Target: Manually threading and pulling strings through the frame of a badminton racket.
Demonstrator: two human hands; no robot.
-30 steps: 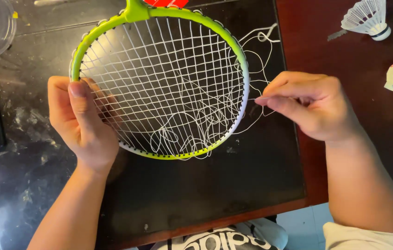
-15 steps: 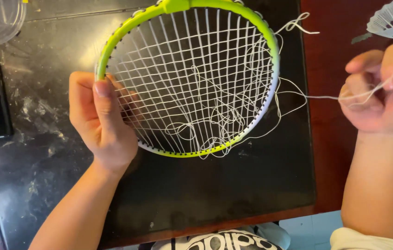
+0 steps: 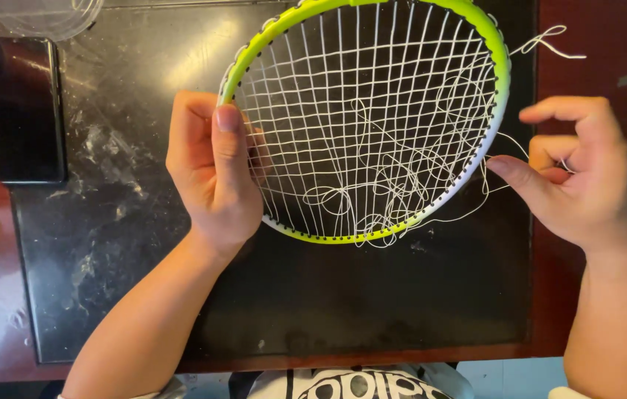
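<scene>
Head view, looking down: left hand clamped around the left side of the racket head, thumb laid upright along the lime-green frame, fingers curled behind the strings and partly hidden by them. Gripped firmly, not loosened. Racket head held just above the dark glass tabletop, tilted little if at all, top of the hoop cut off by the upper edge of the view, lower rim fading from green to white. String bed only partly woven, with loose white string bunched in loops and tangles across the lower middle and right (hard to follow any single strand). Right hand just beside the right rim, apart from the frame, half open: forefinger raised and bent, thumb pointed toward the racket, a thin strand pinched between thumb and middle finger and drawn out sideways from the rim. Another free string end curled off the upper right of the frame. Black phone lying flat at the far left of the tabletop, well apart from both hands, with a clear plastic lid near the top left corner.
</scene>
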